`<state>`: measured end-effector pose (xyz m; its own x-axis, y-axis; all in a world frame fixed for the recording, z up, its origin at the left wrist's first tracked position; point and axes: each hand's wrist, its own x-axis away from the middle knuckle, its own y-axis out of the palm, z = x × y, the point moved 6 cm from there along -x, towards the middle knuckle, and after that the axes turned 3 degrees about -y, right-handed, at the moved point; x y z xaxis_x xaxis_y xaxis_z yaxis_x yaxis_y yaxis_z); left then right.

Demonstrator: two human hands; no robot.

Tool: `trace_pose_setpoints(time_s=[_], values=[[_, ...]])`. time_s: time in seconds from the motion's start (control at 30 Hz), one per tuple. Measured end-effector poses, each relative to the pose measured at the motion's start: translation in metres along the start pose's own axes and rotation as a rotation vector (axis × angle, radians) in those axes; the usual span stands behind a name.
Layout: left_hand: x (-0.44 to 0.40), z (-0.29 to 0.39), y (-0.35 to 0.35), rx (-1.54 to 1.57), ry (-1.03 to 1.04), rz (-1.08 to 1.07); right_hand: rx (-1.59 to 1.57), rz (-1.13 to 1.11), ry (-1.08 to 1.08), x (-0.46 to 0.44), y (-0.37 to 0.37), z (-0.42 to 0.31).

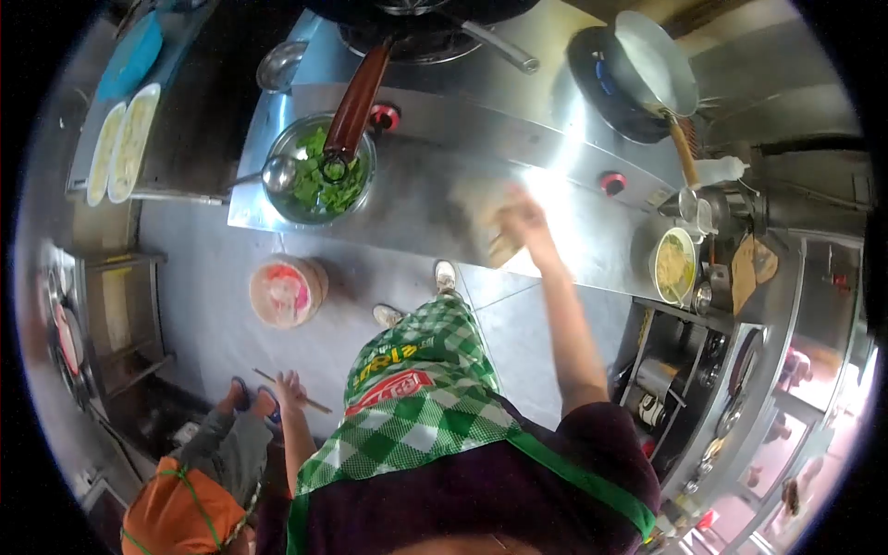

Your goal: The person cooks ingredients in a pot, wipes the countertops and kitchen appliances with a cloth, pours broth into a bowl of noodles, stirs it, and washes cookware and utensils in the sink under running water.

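Right hand point(524, 222), blurred, gripping cloth point(482, 213) against steel counter point(412, 199). Cloth just beside fingers, toward 9 o'clock; long axis lost in blur. Left hand point(291, 390) well apart, fingers closed round thin stick point(317, 405) pointing 10 to 4 o'clock; cloth between its 1 and 2 o'clock. Right hand much nearer.

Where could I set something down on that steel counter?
The steel counter looks bare between the bowl of greens and the blurred cloth at the right hand, and again from that hand toward the yellow-filled bowl. It is crowded near that second bowl and a white bottle, and over the first, where a ladle and brown handle overlap it.
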<state>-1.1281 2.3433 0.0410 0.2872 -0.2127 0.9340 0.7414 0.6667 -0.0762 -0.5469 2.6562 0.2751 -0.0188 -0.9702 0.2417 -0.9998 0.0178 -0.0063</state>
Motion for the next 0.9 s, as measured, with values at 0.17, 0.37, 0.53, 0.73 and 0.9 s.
trace_pose_setpoints(time_s=[0.17,0.37,0.53,0.73,0.9], values=[[0.017,0.007,0.024,0.045,0.101,-0.003,0.743,0.484,-0.639,-0.080,-0.115,-0.057],[0.051,0.017,0.087,-0.049,0.129,0.110,1.414,0.335,-0.607,-0.169,-0.045,-0.064],[0.074,-0.006,0.147,-0.085,0.118,0.211,1.185,0.318,-0.603,-0.206,-0.025,-0.073],[0.120,-0.022,0.203,-0.125,0.157,0.226,1.313,0.400,-0.567,-0.347,-0.100,-0.091],[0.143,-0.072,0.171,-0.061,0.182,0.275,1.371,0.486,-0.542,-0.467,-0.134,-0.108]])
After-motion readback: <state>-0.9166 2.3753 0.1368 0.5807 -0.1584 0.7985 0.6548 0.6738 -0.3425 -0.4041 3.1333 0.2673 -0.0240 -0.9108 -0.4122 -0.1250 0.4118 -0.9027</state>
